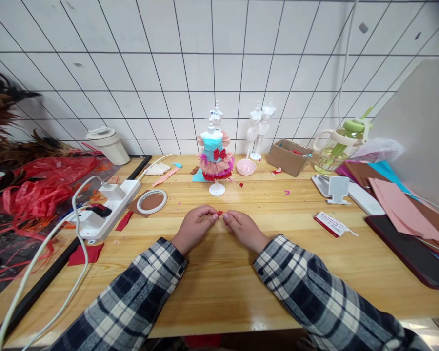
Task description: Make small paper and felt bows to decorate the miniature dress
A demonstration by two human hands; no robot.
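Observation:
My left hand and my right hand meet over the middle of the wooden table. Between their fingertips is a tiny red piece, perhaps crepe paper; its shape is too small to make out. Both hands are closed in a pinch on it. Just beyond them stands a small white dress form on a round base. It wears a doll dress with a blue top, pink ruffles, a magenta and red hem, and a red bow at the waist.
Left are a power strip with white cables, a tape roll and red paper scraps. Behind stand bare dress forms, a pink bowl and a cardboard box. Right are a phone stand, a jug and coloured paper sheets.

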